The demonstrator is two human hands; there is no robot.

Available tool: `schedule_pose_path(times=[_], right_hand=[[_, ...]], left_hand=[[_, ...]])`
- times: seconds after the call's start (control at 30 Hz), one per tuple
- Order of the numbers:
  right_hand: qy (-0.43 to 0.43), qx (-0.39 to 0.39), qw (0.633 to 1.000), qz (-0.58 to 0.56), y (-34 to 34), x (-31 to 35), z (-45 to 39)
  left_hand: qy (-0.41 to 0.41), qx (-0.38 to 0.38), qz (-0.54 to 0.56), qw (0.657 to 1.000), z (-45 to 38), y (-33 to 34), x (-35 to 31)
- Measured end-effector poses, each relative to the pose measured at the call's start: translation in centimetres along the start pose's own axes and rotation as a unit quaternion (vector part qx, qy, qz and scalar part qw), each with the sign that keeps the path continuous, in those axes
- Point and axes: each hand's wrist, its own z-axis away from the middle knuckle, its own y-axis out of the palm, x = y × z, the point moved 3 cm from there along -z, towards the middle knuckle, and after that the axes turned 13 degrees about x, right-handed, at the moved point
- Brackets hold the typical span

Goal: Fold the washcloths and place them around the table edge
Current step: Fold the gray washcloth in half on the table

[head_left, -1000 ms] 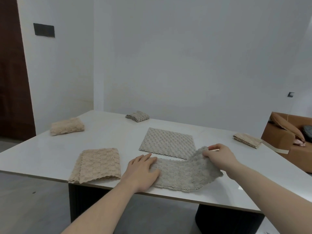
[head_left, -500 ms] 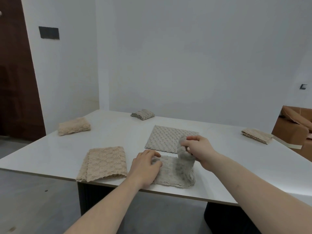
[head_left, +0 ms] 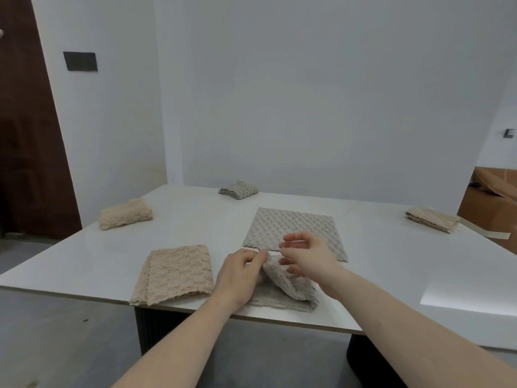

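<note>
Far left, a folded beige washcloth [head_left: 126,213] sits near the left edge of the white table [head_left: 391,264]: done and placed. Nearer me, a second beige washcloth [head_left: 176,274] lies at the front edge, folded over only once by the look of it, its layers offset; I judge it unfinished. At the back edge a folded grey washcloth [head_left: 238,189] is compact and in position.

Centre front, the grey washcloth in hand [head_left: 288,289] lies at the near edge, its right half turned over onto the left but not yet flat. My left hand [head_left: 240,278] rests on its left part, fingertips at the top corner, seemingly pinching the cloth there, though the exact grip is hard to read. My right hand [head_left: 306,254] hovers just above the turned-over flap with fingers spread and loosely curled, holding nothing that I can see.

Just behind my hands a flat grey washcloth [head_left: 293,228] lies fully open in mid-table, untouched. Far right, a folded beige washcloth by the right edge [head_left: 432,219] is in place.

Assessment: three done, one mid-fold, one partly folded, one not begun.
</note>
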Motion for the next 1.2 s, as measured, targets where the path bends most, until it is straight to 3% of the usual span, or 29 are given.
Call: schedule_pose_path(times=[0.1, 0.17, 0.37, 0.67, 0.9, 1.2], right_hand=[[-0.075, -0.071, 0.974, 0.200, -1.9, -1.3, 1.7], [-0.102, -0.100, 0.956, 0.257, -3.0, -2.9, 2.7], [-0.094, -0.115, 0.966, 0.211, -4.5, -5.8, 3.1], [-0.096, -0.053, 0.938, 0.328, -3.7, -6.6, 2.5], [-0.086, -0.059, 0.909, 0.405, -3.7, -7.4, 1.8], [-0.058, -0.056, 0.888, 0.453, -3.6, -7.7, 1.5]], left_hand=[[-0.015, 0.001, 0.016, 1.000, -0.1, 0.2, -0.1], [-0.024, 0.003, 0.042, 0.999, 0.0, 0.2, 0.0], [-0.022, -0.039, 0.103, 0.994, 0.3, -0.7, 0.4], [-0.025, -0.046, 0.157, 0.986, 0.6, -0.7, 0.1], [-0.046, -0.028, 0.053, 0.997, 0.6, -0.4, 0.5], [-0.055, -0.030, 0.004, 0.998, 0.6, -0.4, 0.6]])
